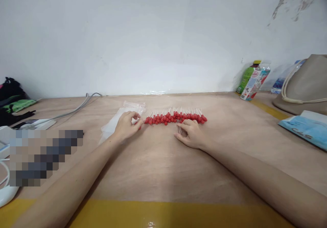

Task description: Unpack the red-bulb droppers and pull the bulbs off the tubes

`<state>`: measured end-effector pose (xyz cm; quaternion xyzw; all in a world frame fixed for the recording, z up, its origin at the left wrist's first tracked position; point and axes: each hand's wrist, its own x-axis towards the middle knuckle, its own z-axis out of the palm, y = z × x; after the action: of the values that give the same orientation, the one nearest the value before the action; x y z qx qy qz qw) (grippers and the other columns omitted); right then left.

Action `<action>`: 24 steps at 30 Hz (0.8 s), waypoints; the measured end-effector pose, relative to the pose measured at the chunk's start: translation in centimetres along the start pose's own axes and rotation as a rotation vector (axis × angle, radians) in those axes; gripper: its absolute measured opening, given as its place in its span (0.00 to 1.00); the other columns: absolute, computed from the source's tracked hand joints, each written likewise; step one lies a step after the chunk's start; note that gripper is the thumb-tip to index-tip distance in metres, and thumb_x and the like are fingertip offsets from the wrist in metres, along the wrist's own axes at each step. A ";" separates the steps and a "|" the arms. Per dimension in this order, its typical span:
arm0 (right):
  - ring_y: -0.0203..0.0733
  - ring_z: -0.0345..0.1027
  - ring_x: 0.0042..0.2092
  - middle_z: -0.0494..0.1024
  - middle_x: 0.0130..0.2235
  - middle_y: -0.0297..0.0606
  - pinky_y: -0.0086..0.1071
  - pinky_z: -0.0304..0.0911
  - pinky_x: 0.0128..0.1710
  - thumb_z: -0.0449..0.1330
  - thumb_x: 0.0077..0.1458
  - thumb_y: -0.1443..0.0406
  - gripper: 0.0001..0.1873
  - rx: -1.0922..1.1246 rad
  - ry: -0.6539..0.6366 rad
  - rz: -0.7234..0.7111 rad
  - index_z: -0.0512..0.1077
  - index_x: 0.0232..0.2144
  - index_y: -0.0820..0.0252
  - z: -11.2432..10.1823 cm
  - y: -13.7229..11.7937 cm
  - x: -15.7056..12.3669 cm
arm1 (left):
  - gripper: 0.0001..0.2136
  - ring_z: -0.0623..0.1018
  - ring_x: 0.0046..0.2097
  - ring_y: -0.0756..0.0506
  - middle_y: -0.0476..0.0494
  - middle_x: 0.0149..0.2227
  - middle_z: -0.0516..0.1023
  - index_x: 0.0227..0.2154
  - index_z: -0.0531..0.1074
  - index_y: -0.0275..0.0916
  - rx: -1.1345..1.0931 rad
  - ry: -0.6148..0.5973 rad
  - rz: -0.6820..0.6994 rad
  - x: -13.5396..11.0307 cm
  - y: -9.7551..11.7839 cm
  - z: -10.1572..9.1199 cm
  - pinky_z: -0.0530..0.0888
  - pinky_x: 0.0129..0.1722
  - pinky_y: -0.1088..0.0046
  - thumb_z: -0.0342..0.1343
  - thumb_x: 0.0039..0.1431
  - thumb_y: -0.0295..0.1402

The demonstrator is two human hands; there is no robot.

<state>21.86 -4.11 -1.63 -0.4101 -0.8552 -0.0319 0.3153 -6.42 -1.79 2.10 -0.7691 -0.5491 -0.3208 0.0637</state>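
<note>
A row of thin whitish sticks with round red heads (166, 118) lies across the middle of the table, heads toward me. At the row's left end my left hand (127, 124) is curled, thumb and fingertips together, with bits of red showing at the fingertips. Most of what it pinches is hidden. Just in front of the row, my right hand (191, 134) has its thumb and fingers closed around a few thin pale sticks (181, 130). Beside and partly under my left hand is a clear plastic bag (112, 120), lying flat.
Two bottles (251, 80) lean at the back right, near a beige bag (304, 85) and a light blue packet (305, 127). A grey cable (76, 109) and black cloth items (11, 92) lie on the left. Yellow tape (153, 214) runs along the table's front edge.
</note>
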 end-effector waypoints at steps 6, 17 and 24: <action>0.42 0.60 0.36 0.65 0.33 0.39 0.38 0.53 0.38 0.54 0.51 0.50 0.23 0.016 -0.083 0.000 0.69 0.41 0.60 -0.2 0.2 0.1 | 0.10 0.68 0.38 0.43 0.44 0.32 0.69 0.31 0.69 0.39 0.021 -0.043 0.241 0.7 4.4 2.3 0.65 0.40 0.65 0.53 0.53 0.40; 0.44 0.58 0.38 0.64 0.36 0.43 0.38 0.54 0.37 0.50 0.51 0.45 0.31 -0.012 -0.186 0.036 0.65 0.46 0.62 -0.3 0.2 0.7 | 0.09 0.71 0.38 0.45 0.46 0.34 0.72 0.33 0.68 0.39 -0.018 -0.080 0.315 2.9 5.5 4.9 0.66 0.38 0.68 0.50 0.57 0.39; 0.46 0.59 0.40 0.66 0.37 0.44 0.38 0.54 0.37 0.48 0.53 0.46 0.30 -0.052 -0.159 0.019 0.65 0.48 0.63 0.4 0.8 0.9 | 0.08 0.70 0.38 0.46 0.45 0.34 0.71 0.31 0.69 0.38 -0.090 0.026 0.242 2.5 5.2 5.3 0.67 0.39 0.68 0.49 0.58 0.37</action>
<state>21.79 -2.83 -1.60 -0.4276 -0.8725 -0.0183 0.2360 0.84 0.56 0.67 -0.8276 -0.4363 -0.3450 0.0746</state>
